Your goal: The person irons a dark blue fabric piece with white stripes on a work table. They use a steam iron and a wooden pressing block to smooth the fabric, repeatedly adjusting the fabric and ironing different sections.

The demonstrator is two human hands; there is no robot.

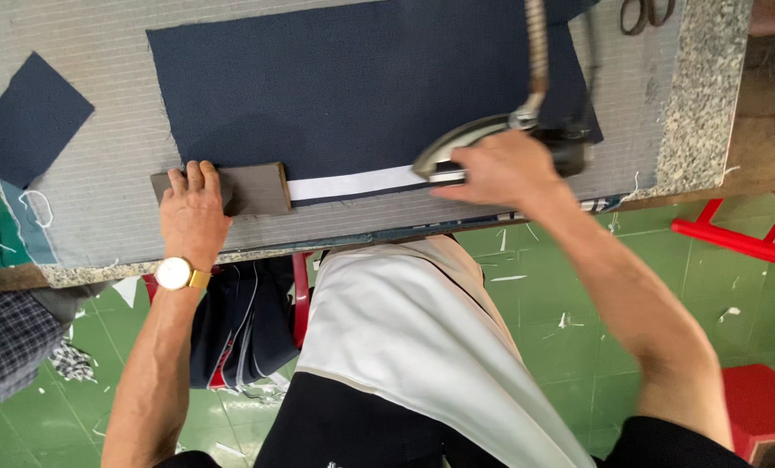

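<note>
Navy cloth: large rectangular panel of dark blue woven fabric (353,87), lying flat on the grey ribbed pressing pad (101,186); taken here as the landmark.
White strip: narrow white band (353,183) along the panel's near edge, bare between the block and the iron.
Left hand: left hand (195,208), gold wristwatch at the wrist, pressed flat with fingers spread on a grey-brown rectangular block (253,189) at the panel's near-left corner.
Right hand: right hand (500,169) closed round the handle of a metal steam iron (465,147) over the panel's near-right edge; the iron is blurred, its hose (537,52) rising across the panel.
Progress: judged midway, as the strip lies exposed between iron and block; which parts are already pressed cannot be told.
Edges: the pad's front edge runs just below the panel's near edge, close to both hands.
Open room: bare pad left of the panel, up to a small navy offcut (28,117); scissors (647,13) beyond the panel's far-right corner.
</note>
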